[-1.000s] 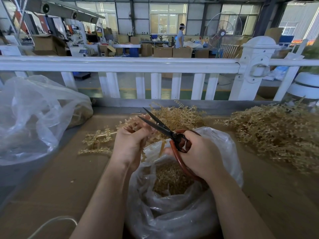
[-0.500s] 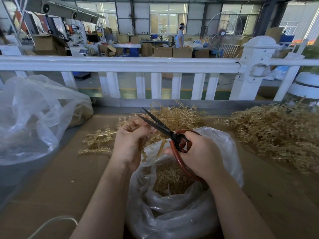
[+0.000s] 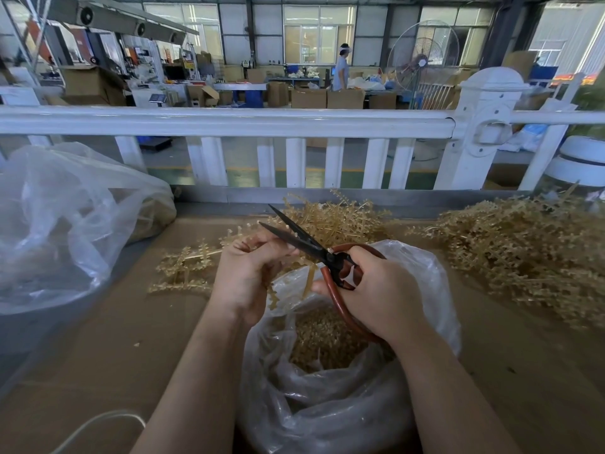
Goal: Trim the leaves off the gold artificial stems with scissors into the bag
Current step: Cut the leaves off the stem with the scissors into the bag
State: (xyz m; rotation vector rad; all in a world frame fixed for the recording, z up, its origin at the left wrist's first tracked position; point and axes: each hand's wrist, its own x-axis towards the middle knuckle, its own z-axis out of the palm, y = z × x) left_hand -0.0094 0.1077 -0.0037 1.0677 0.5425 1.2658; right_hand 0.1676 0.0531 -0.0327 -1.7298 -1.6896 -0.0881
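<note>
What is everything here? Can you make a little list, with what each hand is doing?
left hand: holds a gold stem over the bag
right hand: grips the scissors, blades open at the stem
bag: clear plastic, open, gold bits inside
pile: gold stems on the right of the table
big bag: clear plastic, on the left
table: brown top
fence: white, behind the table
</note>
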